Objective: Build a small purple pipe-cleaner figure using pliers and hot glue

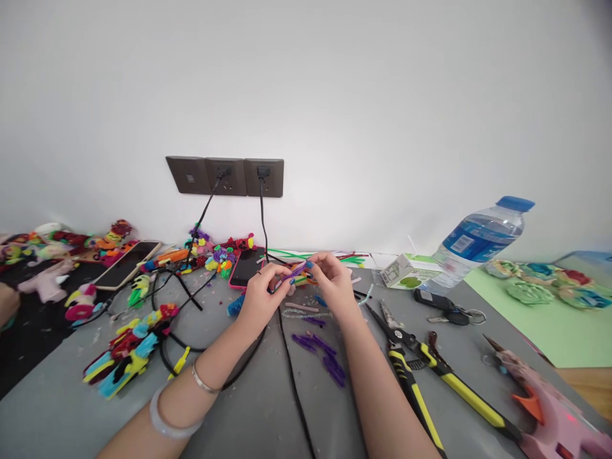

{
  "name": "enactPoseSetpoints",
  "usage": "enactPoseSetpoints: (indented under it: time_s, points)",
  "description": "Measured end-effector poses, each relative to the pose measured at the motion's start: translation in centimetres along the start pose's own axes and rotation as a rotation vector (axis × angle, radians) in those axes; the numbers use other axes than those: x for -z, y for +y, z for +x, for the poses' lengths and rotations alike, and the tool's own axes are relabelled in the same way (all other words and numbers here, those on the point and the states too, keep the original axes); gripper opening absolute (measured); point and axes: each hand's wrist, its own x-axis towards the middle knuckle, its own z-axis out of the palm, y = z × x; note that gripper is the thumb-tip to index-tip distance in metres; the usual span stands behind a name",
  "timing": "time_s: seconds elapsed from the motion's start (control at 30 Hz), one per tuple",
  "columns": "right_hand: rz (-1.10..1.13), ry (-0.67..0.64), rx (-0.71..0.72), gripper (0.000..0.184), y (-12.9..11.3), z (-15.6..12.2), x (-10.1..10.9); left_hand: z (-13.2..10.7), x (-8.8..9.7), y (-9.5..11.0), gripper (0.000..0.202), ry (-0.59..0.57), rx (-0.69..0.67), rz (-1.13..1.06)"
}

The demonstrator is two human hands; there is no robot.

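Between both hands runs a short purple pipe cleaner point(297, 271), raised a little above the grey table. My left hand point(266, 294) pinches its near end, fingers closed. The thumb and forefinger of my right hand point(329, 284) close on its other end; blue polish shows on the nails. Several cut purple pipe cleaner pieces point(319, 347) lie on the table below the hands. A pale glittery pipe cleaner point(306, 313) curves beneath them. A blue fuzzy piece point(235, 306) is beside my left wrist, partly hidden.
Black cables point(292, 376) cross the table from wall sockets point(224, 176). Yellow-black pliers point(421, 357), a pink glue gun point(549, 395), car keys point(449, 309), a small box point(411, 270) and a tilted water bottle point(478, 242) stand right. Pipe cleaner figures point(129, 350) and phones point(127, 265) lie left. Another person's hand point(7, 305) shows far left.
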Motion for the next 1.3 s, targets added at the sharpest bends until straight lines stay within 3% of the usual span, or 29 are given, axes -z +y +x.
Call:
enactPoseSetpoints:
  time_s: [0.3,0.8,1.3]
  points:
    - [-0.175,-0.035,0.035,0.014,0.1,-0.4,0.4,-0.5,-0.6,0.3,0.01,0.008,0.014,-0.093]
    - [-0.157,-0.03,0.13,0.008,-0.7,-1.0,0.5,-1.1,-1.4,-0.1,0.016,-0.076,0.189,-0.325]
    - [-0.202,-0.025,0.135,0.006,-0.7,-1.0,0.5,-1.3,-1.6,0.1,0.015,-0.058,0.199,-0.237]
